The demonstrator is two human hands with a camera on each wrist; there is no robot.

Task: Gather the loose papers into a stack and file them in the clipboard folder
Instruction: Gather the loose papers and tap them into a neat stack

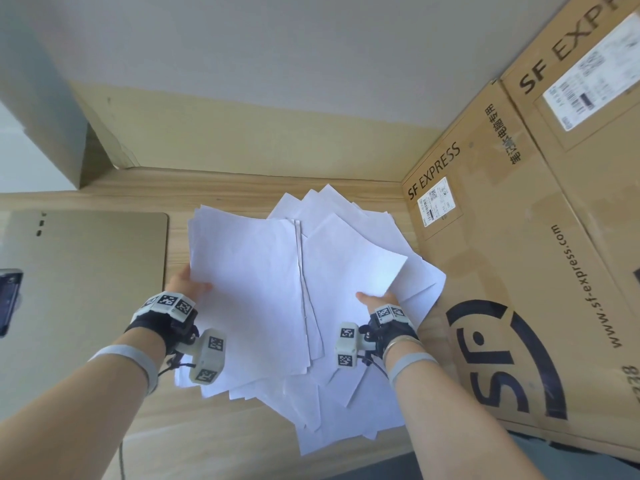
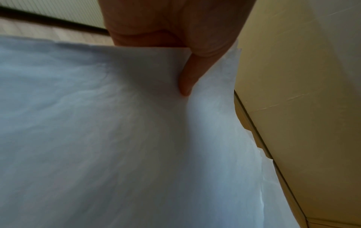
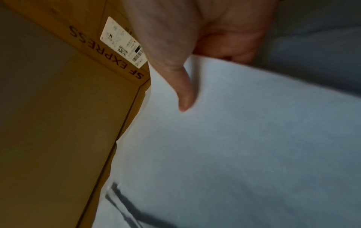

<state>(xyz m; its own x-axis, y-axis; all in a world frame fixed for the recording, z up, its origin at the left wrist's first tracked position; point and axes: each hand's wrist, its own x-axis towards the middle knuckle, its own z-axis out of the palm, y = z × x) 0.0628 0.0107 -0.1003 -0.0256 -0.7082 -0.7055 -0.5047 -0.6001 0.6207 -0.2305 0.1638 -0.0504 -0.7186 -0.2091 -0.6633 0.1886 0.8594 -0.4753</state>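
— What have your fingers got?

— My left hand (image 1: pixel 188 284) pinches the left edge of the papers (image 1: pixel 256 289): thumb (image 2: pixel 188 77) on top, the other fingers underneath, out of sight. My right hand (image 1: pixel 375 301) does the same on the right side, thumb (image 3: pixel 183 95) pressed down on a sheet whose corner curls up.

— Are the papers stacked?

— No. They lie fanned and overlapping on the worktop (image 1: pixel 225 427), corners sticking out all round, and I hold the upper sheets at both sides.

— What's around them?

— A box (image 1: pixel 519 271) printed SF EXPRESS stands just right of the pile, touching its edge. The folder (image 1: pixel 90 271) lies flat to the left, apart from the papers.
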